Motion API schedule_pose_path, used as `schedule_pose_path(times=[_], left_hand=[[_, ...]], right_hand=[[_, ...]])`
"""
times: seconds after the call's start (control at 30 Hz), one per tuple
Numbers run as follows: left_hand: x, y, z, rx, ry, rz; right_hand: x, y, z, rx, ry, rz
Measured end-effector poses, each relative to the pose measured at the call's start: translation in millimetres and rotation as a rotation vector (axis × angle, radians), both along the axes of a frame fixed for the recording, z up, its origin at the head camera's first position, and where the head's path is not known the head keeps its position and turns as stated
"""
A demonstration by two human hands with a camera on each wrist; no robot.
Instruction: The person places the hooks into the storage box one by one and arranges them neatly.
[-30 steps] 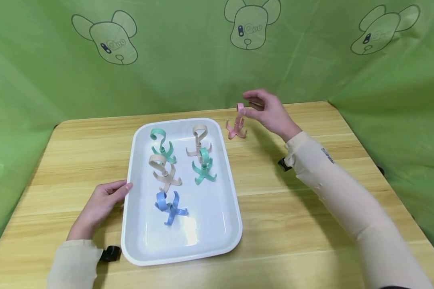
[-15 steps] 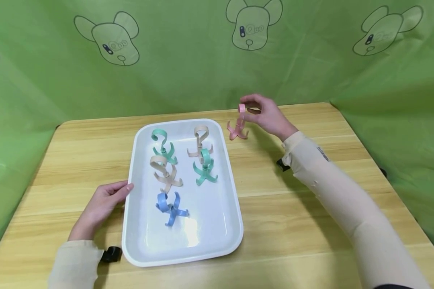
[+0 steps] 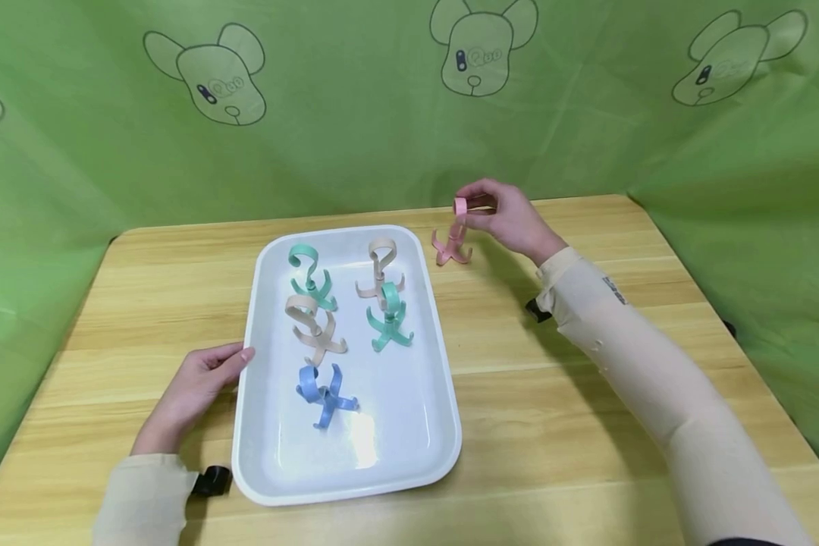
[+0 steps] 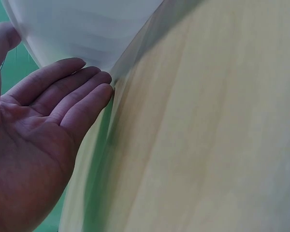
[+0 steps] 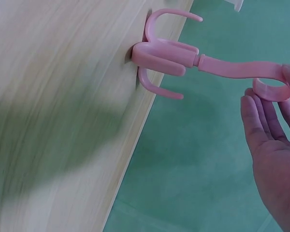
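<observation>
A pink four-way-style rotating hook (image 3: 454, 246) stands upright on the table, just right of the white tray (image 3: 409, 417). My right hand (image 3: 512, 218) pinches its curved top between thumb and fingers. In the right wrist view the hook (image 5: 224, 66) has its base against the wood near the table's back edge. My left hand (image 3: 194, 390) grips the tray's left side, thumb on the rim. The left wrist view has the fingers (image 4: 82, 104) under the tray's outer wall. Inside the tray stand two green hooks (image 3: 390, 330), two beige hooks (image 3: 324, 341) and a blue hook (image 3: 327, 398).
The wooden table (image 3: 553, 425) reaches out on both sides of the tray. A green curtain (image 3: 355, 152) with printed bear heads hangs behind the table and along its sides. A black wrist camera (image 3: 211, 481) sits close to the tray's lower left corner.
My right hand has come slightly down, and its fingers have closed in on the top of the pink hook. The left hand stays on the tray rim.
</observation>
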State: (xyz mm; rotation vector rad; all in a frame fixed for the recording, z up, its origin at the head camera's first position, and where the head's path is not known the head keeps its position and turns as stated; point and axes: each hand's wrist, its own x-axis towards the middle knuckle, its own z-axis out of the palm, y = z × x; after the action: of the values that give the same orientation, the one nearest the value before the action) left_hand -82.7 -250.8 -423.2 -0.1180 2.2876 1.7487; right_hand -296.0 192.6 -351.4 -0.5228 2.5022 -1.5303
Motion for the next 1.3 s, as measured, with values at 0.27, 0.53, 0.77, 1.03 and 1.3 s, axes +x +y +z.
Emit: schedule_pose_path(times=[0.27,0.53,0.77,1.03,1.3], left_hand=[[-0.6,0.4,1.0,-0.004,-0.003,0.002],[-1.4,0.9,1.0,-0.002,-0.004,-0.001],[-2.0,1.6,0.1,-0.008,0.004,0.004],[-1.8,1.8,0.4,-0.012,0.009,0.007],[-0.1,1.6,0.3,-0.008,0.009,-0.001]], right_hand=[[0.9,2.5,1.4,-0.008,0.025,-0.019],[9.8,7.7,12.3,-0.036,0.039,-0.05],[23.0,11.4,24.1,-0.067,0.04,-0.049],[38.9,14.0,33.8,-0.13,0.075,-0.028],[48.3,10.2,36.4,-0.185,0.071,0.012]])
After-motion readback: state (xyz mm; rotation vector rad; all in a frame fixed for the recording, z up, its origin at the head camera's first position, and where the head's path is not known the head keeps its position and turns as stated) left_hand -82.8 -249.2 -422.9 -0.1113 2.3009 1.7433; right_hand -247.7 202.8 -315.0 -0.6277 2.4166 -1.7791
